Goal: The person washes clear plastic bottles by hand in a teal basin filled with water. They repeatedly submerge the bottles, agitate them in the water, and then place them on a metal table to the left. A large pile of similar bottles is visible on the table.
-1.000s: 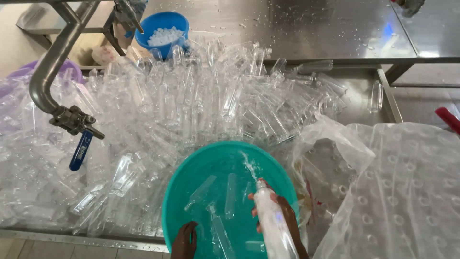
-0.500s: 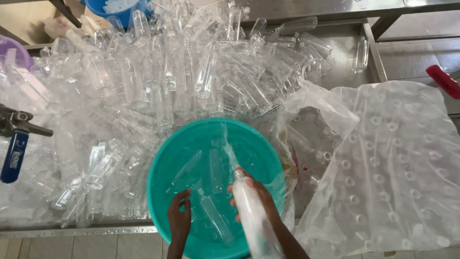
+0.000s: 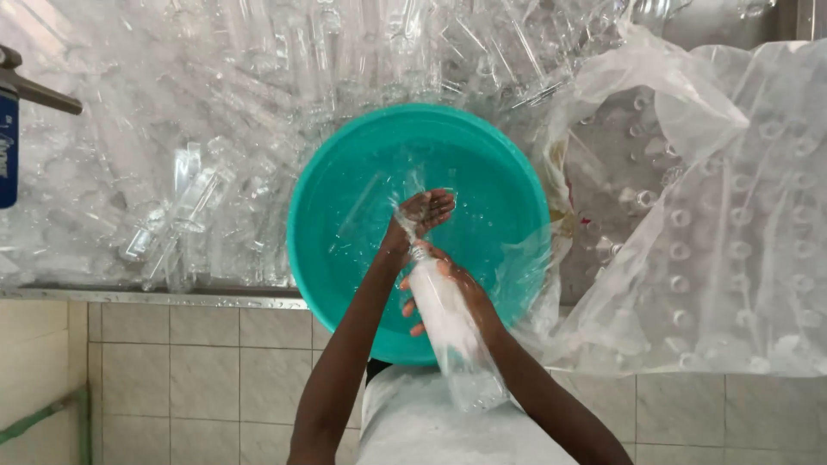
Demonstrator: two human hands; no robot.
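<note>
Right hand (image 3: 452, 288) has its fingers clamped round a clear bottle (image 3: 448, 331), tilted over the teal basin (image 3: 336, 172). Left hand (image 3: 422, 213) cups the bottle's mouth, fingers curled together, water splashing.

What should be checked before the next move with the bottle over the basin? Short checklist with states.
1. Right hand wrapped around the clear bottle: ok.
2. Left hand cupped at the bottle's mouth: ok.
3. Bottle's mouth over the teal basin, not the floor: ok.
4. Basin fully seated on the counter: not ok, its near rim overhangs the edge.
5. Bottle rinsed clean inside: cannot tell.
6. Clear plastic bag of bottles apart from the hands: ok.
</note>
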